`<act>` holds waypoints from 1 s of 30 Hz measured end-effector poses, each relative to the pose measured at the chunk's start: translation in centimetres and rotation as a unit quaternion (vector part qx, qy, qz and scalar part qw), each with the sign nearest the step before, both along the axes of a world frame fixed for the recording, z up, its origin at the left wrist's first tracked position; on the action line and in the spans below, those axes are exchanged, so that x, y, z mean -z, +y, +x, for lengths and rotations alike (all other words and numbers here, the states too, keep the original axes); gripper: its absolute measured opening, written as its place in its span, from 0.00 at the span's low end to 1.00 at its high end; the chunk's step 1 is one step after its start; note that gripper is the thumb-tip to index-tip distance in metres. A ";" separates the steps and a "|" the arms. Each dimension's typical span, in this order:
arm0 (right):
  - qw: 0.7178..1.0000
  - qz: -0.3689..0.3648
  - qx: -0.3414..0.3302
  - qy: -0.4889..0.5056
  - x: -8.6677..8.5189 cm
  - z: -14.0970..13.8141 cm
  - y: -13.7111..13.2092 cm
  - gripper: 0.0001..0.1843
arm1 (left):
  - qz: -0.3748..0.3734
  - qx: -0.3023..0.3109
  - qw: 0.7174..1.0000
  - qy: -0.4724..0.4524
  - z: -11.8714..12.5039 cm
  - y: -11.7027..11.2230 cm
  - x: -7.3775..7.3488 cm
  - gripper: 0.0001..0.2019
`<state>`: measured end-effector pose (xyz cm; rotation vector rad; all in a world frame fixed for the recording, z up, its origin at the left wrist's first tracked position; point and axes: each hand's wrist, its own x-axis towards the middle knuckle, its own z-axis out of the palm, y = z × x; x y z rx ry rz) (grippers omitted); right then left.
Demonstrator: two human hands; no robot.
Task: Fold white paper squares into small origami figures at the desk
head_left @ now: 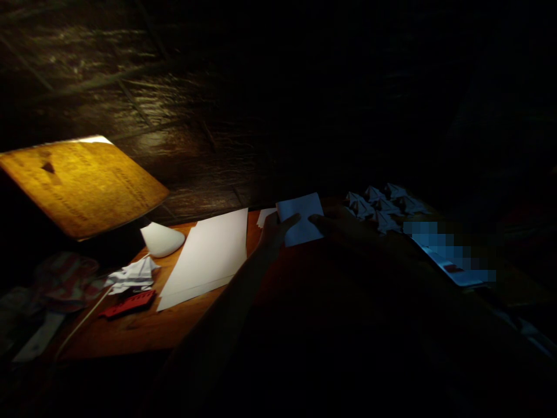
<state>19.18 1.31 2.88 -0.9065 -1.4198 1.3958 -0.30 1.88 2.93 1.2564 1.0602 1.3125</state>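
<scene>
A small folded sheet of paper (302, 217) is held up between both hands above the table's near side. My left hand (276, 229) grips its left edge, the thumb lying across the front. From the other side my right hand (331, 223) holds the right edge, its thumb on the paper too; most of that hand is lost in shadow. To the left, larger white sheets (209, 249) lie stacked on the wooden table. Several folded paper shapes (378, 206) stand grouped at the right, just beyond my right hand.
At the left are a lamp with a yellow-lit shade (87, 186), its white base (163, 241), a crumpled striped cloth or paper (134, 274), and a red object (130, 303). A white cord (85, 320) crosses the table (174, 325). A glowing, pixelated screen (448, 255) lies right.
</scene>
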 end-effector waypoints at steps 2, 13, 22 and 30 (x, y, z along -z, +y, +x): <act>1.000 0.000 -0.002 0.014 -0.3 -0.1 -0.2 0.21 | 0.004 -0.002 1.000 0.002 0.0 0.0 -0.1 0.26; 0.997 0.051 -0.036 -0.045 0.8 0.7 0.6 0.22 | 0.039 -0.041 0.998 -0.010 -0.3 0.1 -0.2 0.24; 0.998 0.054 -0.013 -0.028 0.8 0.3 0.6 0.19 | 0.047 -0.069 0.996 -0.003 0.0 -0.4 -0.5 0.21; 0.994 0.096 -0.021 -0.049 1.1 0.4 1.0 0.19 | 0.050 -0.074 0.996 0.011 -0.2 -0.2 -0.4 0.21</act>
